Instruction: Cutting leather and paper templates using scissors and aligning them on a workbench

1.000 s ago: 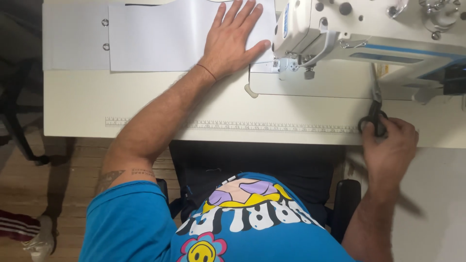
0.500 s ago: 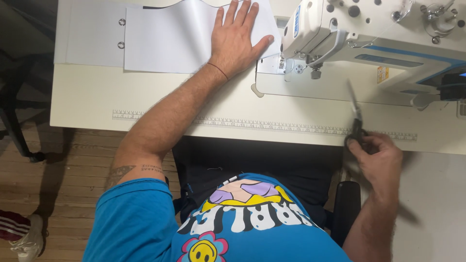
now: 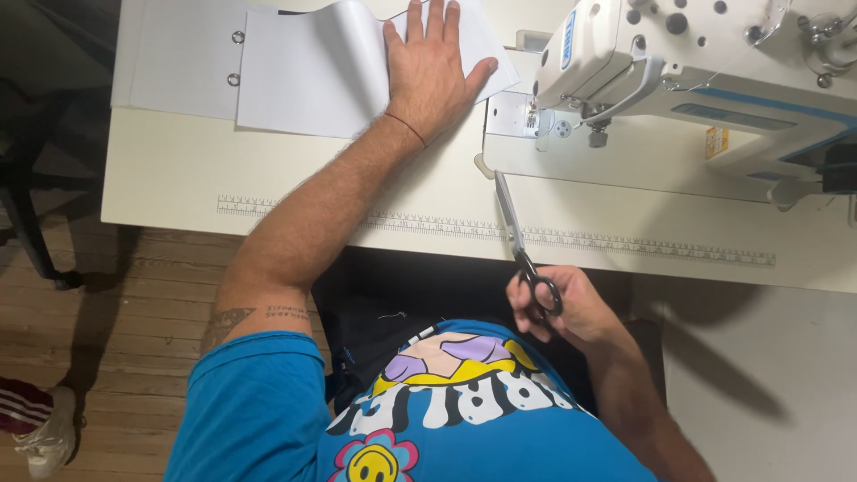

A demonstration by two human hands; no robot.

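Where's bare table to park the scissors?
Free: table strip between the white sheets and the printed ruler; also right, under the sewing machine arm. Crowded: by the left hand and needle plate. Right hand holds scissors.

So the right hand has swung the scissors from out by the far right table edge back in toward the body, blades now pointing up over the ruler strip near the sewing machine, and the view's slid so everything sits further right.
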